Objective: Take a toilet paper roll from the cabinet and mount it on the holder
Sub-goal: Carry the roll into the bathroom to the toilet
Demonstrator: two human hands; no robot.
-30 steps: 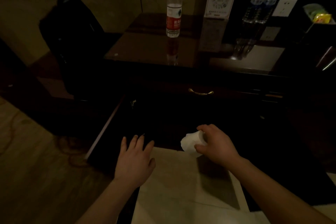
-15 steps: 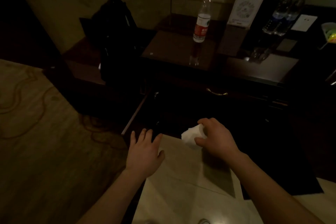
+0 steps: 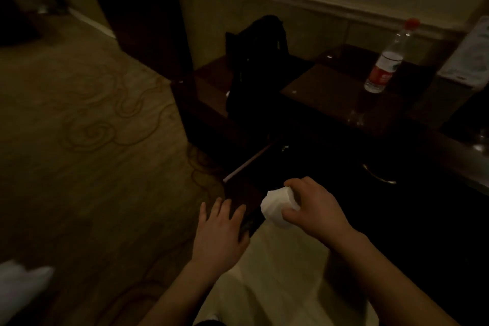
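Toilet paper roll (image 3: 277, 206): white, held off the surface in right hand (image 3: 315, 209), thumb and fingers closed round it, above the near edge of the dark cabinet (image 3: 330, 167) w/ its brass handle (image 3: 378, 176). Left hand (image 3: 219, 233): flat, fingers spread, empty, just left of roll at pale surface (image 3: 285, 286) edge. Further back: red-capped bottle (image 3: 386, 61) upright on cabinet top, black bag (image 3: 256, 66) to its left, patterned carpet (image 3: 92, 140) at left.

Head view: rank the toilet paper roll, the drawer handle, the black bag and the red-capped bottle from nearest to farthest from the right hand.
1. Toilet paper roll: held in the right hand.
2. Drawer handle: ahead, to the right.
3. Black bag: farther back, to the left.
4. Red-capped bottle: far right, on the dark tabletop; close to the bag in distance.
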